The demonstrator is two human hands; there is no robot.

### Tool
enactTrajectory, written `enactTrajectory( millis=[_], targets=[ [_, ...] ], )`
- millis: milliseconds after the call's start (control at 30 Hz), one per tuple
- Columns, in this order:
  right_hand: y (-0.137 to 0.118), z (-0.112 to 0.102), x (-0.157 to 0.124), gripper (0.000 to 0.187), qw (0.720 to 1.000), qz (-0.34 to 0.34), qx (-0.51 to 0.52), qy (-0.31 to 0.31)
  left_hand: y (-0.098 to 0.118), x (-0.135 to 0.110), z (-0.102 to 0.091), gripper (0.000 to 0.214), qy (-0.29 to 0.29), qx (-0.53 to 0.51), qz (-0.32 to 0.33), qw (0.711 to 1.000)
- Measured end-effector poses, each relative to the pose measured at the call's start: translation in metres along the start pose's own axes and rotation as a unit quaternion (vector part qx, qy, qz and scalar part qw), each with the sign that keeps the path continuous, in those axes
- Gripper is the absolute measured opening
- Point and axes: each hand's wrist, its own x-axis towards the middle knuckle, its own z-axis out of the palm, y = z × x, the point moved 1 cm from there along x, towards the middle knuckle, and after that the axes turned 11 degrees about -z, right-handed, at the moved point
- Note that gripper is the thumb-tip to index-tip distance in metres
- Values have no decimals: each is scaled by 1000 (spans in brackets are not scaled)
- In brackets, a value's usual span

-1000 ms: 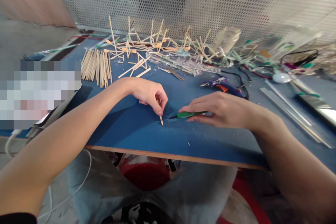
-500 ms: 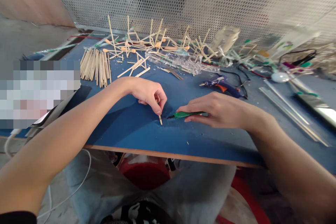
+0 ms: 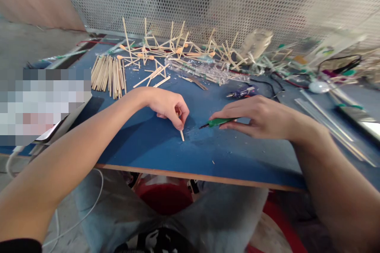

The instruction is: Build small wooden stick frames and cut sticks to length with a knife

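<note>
My left hand [image 3: 172, 110] pinches a short, thin wooden stick [image 3: 182, 136] between thumb and fingers. The stick's lower end points down at the blue tabletop [image 3: 142, 142]. To the right, my right hand [image 3: 246, 118] is closed around a green-handled craft knife [image 3: 221, 121]. Its dark tip faces the stick with a gap between them; the thin blade is blurred. A tiny wood chip [image 3: 213, 162] lies on the table below the knife.
A bundle of wooden sticks [image 3: 108, 73] lies at the back left. Behind are glued stick frames [image 3: 166, 49], clear plastic wrap [image 3: 204, 70] and a jar [image 3: 257, 43]. A glue gun [image 3: 243, 91] sits partly behind my right hand, with glue sticks [image 3: 329, 122] farther right.
My right hand has drawn the craft knife to the right and slightly up, away from the stick. The left hand has stayed almost still with the stick.
</note>
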Motion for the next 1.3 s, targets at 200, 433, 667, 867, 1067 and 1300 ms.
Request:
enactTrajectory(
  millis=[200,433,667,867,1067,1300],
  targets=[
    [-1,7,5,34,1000,-13,15,-12,2,-1,1,28,-4,-2,-4,1000],
    [-7,4,6,32,1000,-14,13,0,2,-1,0,27,-5,-1,-4,1000],
    [-6,3,3,32,1000,-21,17,4,1,-1,0,28,-6,4,1,1000],
    [-5,8,4,33,999,-31,13,1,1,-1,0,29,-5,5,-1,1000],
    [-5,8,5,33,1000,-28,12,-3,2,0,0,28,-7,-3,-5,1000],
    [-7,11,6,37,999,-29,28,-21,2,-1,-1,30,-8,3,-3,1000]
  ],
)
